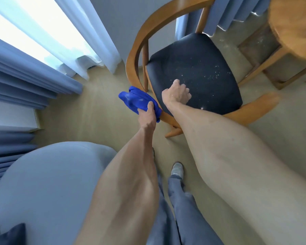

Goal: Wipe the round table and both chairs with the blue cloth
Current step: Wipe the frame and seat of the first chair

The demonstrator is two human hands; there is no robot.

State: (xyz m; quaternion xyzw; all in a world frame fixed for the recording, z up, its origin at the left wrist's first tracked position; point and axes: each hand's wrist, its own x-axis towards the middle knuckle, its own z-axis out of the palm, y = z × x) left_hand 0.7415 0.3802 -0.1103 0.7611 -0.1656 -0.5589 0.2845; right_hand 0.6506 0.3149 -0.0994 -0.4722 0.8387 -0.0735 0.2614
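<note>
A wooden chair (136, 48) with a curved backrest rail and a dark seat cushion (198, 68) stands ahead of me. White specks dot the cushion. My left hand (147, 115) grips the bunched blue cloth (134, 100) and presses it against the curved rail at the chair's near left. My right hand (177, 93) rests on the near edge of the cushion, fingers curled, with nothing in it. The round wooden table (293, 25) shows at the upper right, only partly in view.
A grey upholstered seat (48, 183) fills the lower left. Blue curtains (25, 75) and sheer white ones hang at the left by a bright window. My legs and a shoe (177, 168) stand on the pale floor below the chair.
</note>
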